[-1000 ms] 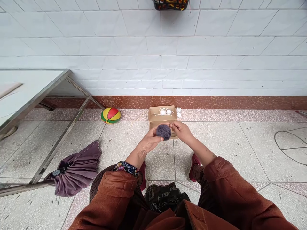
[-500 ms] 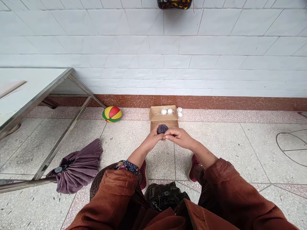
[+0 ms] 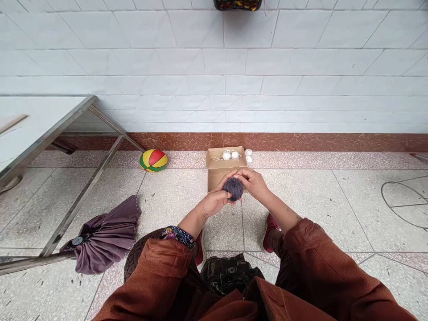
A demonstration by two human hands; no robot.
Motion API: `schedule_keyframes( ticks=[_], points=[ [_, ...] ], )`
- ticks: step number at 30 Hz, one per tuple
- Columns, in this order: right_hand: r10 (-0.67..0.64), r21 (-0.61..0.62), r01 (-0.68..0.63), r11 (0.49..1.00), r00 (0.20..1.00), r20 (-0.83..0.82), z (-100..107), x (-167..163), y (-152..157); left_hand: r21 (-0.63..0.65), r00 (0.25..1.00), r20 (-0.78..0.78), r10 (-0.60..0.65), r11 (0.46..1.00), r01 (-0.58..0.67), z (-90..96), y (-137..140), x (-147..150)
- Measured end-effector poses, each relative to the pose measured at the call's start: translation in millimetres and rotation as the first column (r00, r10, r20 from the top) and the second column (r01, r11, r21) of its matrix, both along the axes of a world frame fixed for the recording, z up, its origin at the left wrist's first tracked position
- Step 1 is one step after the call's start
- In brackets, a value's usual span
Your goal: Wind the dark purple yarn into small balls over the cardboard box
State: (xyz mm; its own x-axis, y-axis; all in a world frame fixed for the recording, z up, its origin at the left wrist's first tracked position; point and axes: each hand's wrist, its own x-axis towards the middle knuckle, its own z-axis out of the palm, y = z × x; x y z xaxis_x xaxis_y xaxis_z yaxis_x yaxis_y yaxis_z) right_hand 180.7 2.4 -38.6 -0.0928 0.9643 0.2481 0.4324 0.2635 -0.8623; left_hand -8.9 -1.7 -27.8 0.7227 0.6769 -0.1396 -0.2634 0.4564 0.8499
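Observation:
A dark grey-purple ball of yarn (image 3: 233,189) rests in my left hand (image 3: 214,200), whose thumb lies across its near left side and whose fingers curl round behind and below it. My right hand (image 3: 253,182) is closed in a pinch at the ball's upper right edge, touching the yarn; any loose strand between those fingertips is too fine to make out. Just beyond both hands, an open cardboard box (image 3: 210,178) sits on the floor, partly hidden by them. White yarn balls (image 3: 230,154) with loose ends lie on its far, lid-like part.
Small white balls (image 3: 248,155) lie right of the box. A coloured ball (image 3: 153,160), a folded purple umbrella (image 3: 107,238) and a metal-framed table (image 3: 80,111) are to the left. A wire frame (image 3: 401,207) lies on the right floor. The tiled wall (image 3: 267,67) stands ahead.
The ball of yarn has come slightly lower and to the right, turned so more of it shows. My right hand's pinch has gone from its near side to its upper right edge.

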Motion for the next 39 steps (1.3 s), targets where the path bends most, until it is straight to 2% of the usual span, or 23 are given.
schedule_keyframes(
  ticks=[4,9,13,18,21,23,25,27,29,31,34,36,39],
  points=[
    [0.002,0.003,-0.003,1.0,0.999,0.04,-6,0,1,-0.029,0.999,0.038,0.03,0.999,-0.029,3.2,0,-1],
    [0.038,-0.072,-0.029,0.997,0.992,0.119,-16,-4,2,-0.068,0.993,0.078,0.088,0.994,-0.083,7.5,3,-5],
    [0.1,-0.101,-0.077,0.992,0.963,0.252,-18,-7,-1,-0.068,0.972,0.057,0.228,0.972,-0.224,10.1,11,-12],
    [0.257,-0.131,-0.221,0.966,0.845,0.47,-17,-13,-12,-0.088,0.896,-0.133,0.424,0.896,-0.436,4.0,23,-21],
    [0.366,-0.111,-0.356,0.928,0.81,0.459,-9,-17,-19,-0.023,0.838,-0.266,0.477,0.866,-0.5,-1.4,25,-25],
    [0.445,-0.067,-0.453,0.889,0.82,0.36,1,-19,-22,0.063,0.814,-0.311,0.49,0.865,-0.497,-4.3,24,-25],
    [0.476,-0.015,-0.486,0.874,0.849,0.228,12,-18,-23,0.161,0.807,-0.328,0.492,0.87,-0.465,-7.1,22,-22],
    [0.43,0.025,-0.435,0.9,0.896,0.108,22,-15,-22,0.234,0.82,-0.339,0.461,0.886,-0.401,-9.9,19,-19],
    [0.323,0.052,-0.324,0.945,0.946,0.015,27,-10,-18,0.264,0.851,-0.352,0.389,0.914,-0.309,-11.7,16,-17],
    [0.193,0.057,-0.19,0.98,0.979,-0.057,26,-6,-13,0.257,0.891,-0.347,0.291,0.944,-0.208,-11.0,12,-15],
    [0.036,0.006,-0.036,0.999,0.993,-0.112,17,-3,-5,0.227,0.96,-0.241,0.139,0.97,-0.084,-4.4,6,-15],
    [-0.001,-0.051,-0.005,0.999,0.993,-0.12,9,-3,-1,0.196,0.988,-0.127,0.085,0.979,-0.059,1.6,4,-14],
    [0.011,-0.094,-0.02,0.995,0.995,-0.1,0,-6,1,0.097,0.996,0.028,0.086,0.991,-0.089,7.9,4,-14]
  ],
)
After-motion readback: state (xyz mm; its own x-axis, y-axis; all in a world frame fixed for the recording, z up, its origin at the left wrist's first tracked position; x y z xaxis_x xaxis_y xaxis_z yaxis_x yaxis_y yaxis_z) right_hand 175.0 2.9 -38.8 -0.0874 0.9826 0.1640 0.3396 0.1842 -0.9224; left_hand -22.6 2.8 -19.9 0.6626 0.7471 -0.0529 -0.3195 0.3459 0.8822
